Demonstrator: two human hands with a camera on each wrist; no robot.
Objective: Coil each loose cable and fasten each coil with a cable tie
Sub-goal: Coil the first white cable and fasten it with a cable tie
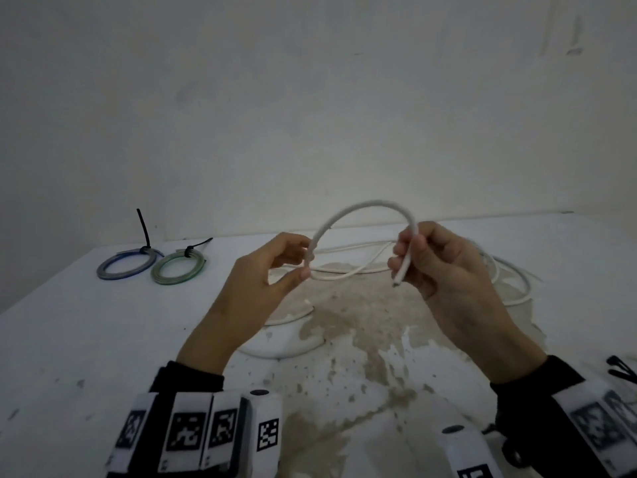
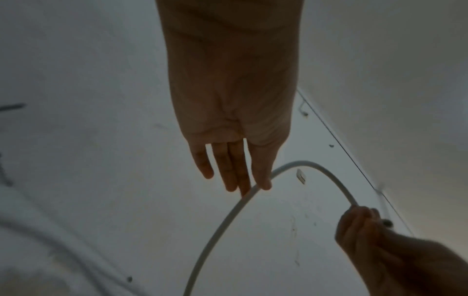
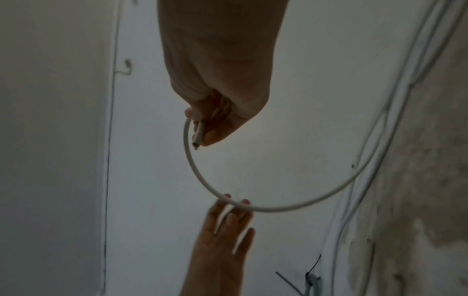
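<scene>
A white cable arches in the air between my two hands above the white table. My left hand pinches it between thumb and forefinger at the arch's left foot. The left wrist view shows the cable running under my left hand's fingertips. My right hand grips the cable just behind its cut end, which points down. In the right wrist view the end sticks out of my right hand. The rest of the cable lies in loose loops on the table.
At the back left lie a blue coil and a green coil, each bound with a black cable tie. Loose black ties lie at the right edge. A brownish worn patch covers the table's middle. A wall stands close behind.
</scene>
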